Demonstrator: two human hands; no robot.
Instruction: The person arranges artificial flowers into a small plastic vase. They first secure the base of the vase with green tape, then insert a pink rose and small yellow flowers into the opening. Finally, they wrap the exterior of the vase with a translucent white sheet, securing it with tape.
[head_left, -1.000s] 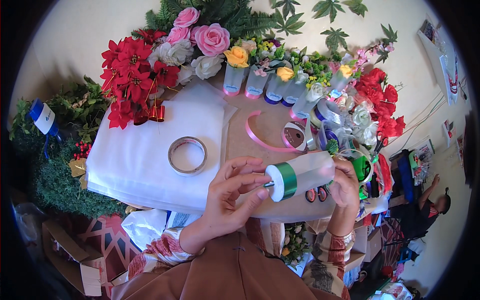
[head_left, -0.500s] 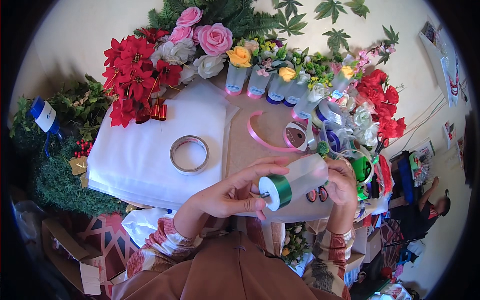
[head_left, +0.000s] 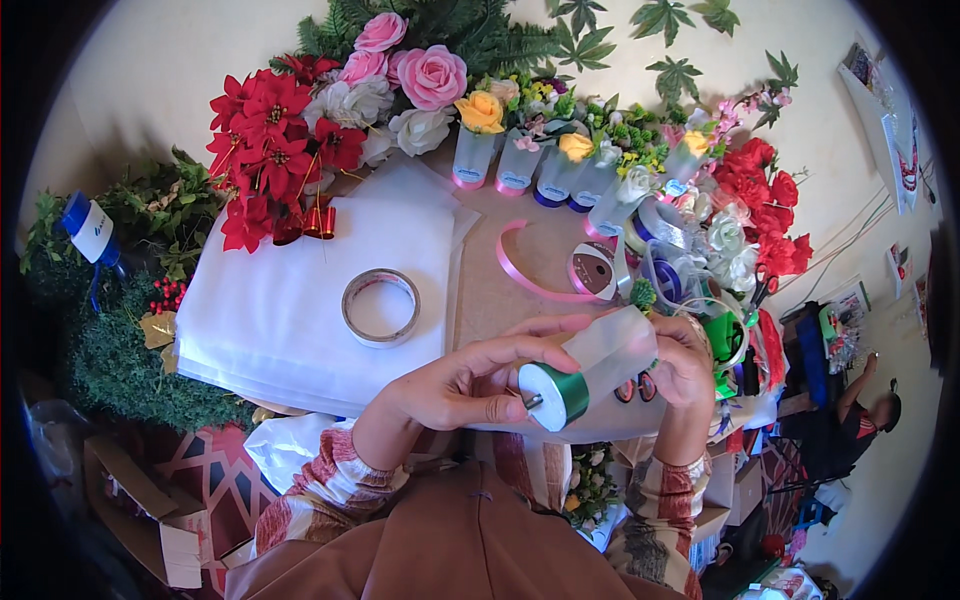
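Both of my hands hold a frosted translucent cylinder [head_left: 612, 350] with a green band and a white end [head_left: 552, 395], tilted toward me over the table's near edge. My left hand [head_left: 470, 385] wraps the green-banded end, fingers along the top and thumb by the small metal piece on the white face. My right hand [head_left: 682, 365] grips the far end from behind. Under them lies white sheet material [head_left: 290, 300] with a roll of clear tape [head_left: 380, 307] on it.
Pink ribbon and its spool [head_left: 590, 270] lie behind the cylinder. Red poinsettias [head_left: 270, 140], pink and white roses [head_left: 420, 85], small potted flowers [head_left: 540, 160] and green foliage ring the table. Ribbon spools and red flowers [head_left: 760, 210] crowd the right. A seated person [head_left: 860, 410] is at far right.
The cylinder has dropped slightly and turned its green end more toward me. My left hand has shifted from pinching the end to wrapping over it.
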